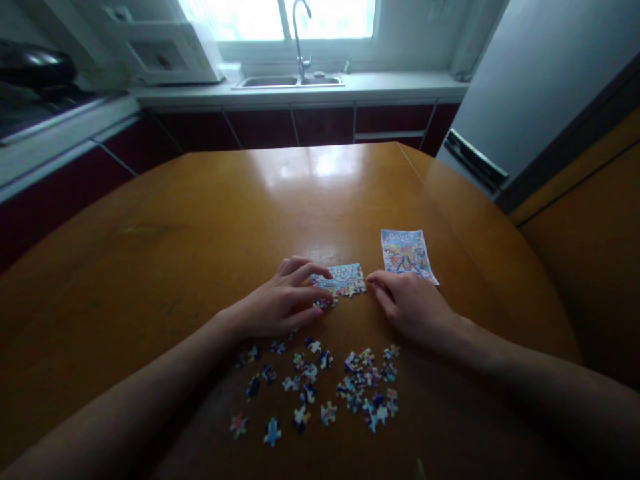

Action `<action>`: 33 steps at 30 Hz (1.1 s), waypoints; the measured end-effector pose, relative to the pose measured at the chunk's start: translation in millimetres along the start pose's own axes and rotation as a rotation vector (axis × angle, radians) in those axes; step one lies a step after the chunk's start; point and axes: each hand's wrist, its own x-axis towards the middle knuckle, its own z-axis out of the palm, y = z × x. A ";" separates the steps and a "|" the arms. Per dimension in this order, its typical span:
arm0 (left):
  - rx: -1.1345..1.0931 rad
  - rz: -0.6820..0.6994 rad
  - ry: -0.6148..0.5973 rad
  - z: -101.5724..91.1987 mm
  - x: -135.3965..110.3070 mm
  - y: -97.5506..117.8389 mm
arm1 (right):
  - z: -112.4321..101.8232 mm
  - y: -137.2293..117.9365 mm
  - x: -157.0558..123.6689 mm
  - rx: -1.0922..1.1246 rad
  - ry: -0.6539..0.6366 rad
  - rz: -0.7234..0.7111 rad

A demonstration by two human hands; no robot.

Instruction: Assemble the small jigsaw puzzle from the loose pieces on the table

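A partly joined jigsaw puzzle [345, 279] with a light blue upper part lies on the table in front of me. My left hand [285, 299] rests over its left side, fingers spread and touching the pieces. At the puzzle's right edge is my right hand [415, 303], its fingers curled together; whatever they may hold is hidden. Beyond that hand lies a printed picture sheet [406, 250], its lower edge partly covered by the hand. Nearer to me, many loose puzzle pieces [370, 377] are scattered, one blue piece [273, 432] lying apart at the front.
The wooden table [225, 200] has a rounded outline. Behind it, a counter holds a sink [273, 81] with a tall faucet [300, 40] and a white microwave [165, 53]. At right stands a refrigerator [520, 87]; a dark pan [35, 63] sits at left.
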 end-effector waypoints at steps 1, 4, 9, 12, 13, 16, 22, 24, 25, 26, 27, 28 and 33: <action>-0.002 -0.002 0.000 -0.3 0.1 0.2 | -0.4 -0.3 -0.3 0.005 0.003 -0.001; 0.004 0.003 -0.004 -0.8 0.5 0.9 | -0.4 -1.0 -1.7 0.018 0.021 -0.005; -0.007 0.000 0.000 -0.6 0.8 2.6 | -0.5 -1.0 -3.8 0.044 0.063 0.000; -0.036 -0.002 0.016 -0.6 0.9 2.9 | -0.8 -1.1 -3.5 0.064 0.075 0.004; -0.045 -0.002 0.016 -0.7 0.9 2.8 | -0.8 -1.0 -3.1 0.071 0.077 0.003; -0.074 -0.004 0.012 -1.4 0.2 2.3 | -0.4 0.6 -1.3 0.087 0.085 -0.006; -0.193 -0.020 0.110 -0.5 -2.3 -1.4 | 0.6 8.8 2.8 0.122 0.127 0.020; -0.260 -0.067 0.233 1.6 -2.6 -5.3 | 0.9 11.7 3.5 0.137 0.152 0.035; -0.290 -0.100 0.319 2.9 -2.6 -7.8 | 1.1 13.2 3.7 0.145 0.158 0.037; -0.322 -0.139 0.414 4.3 -2.6 -10.4 | 1.3 14.7 3.9 0.151 0.174 0.039; -0.356 -0.181 0.499 5.8 -2.4 -13.0 | 1.7 16.2 4.1 0.158 0.186 0.034; -0.396 -0.223 0.577 7.3 -2.3 -15.5 | 2.1 17.7 4.3 0.161 0.197 0.031; -0.593 -0.367 0.785 13.2 -1.9 -25.7 | 4.3 23.8 4.9 0.164 0.232 0.005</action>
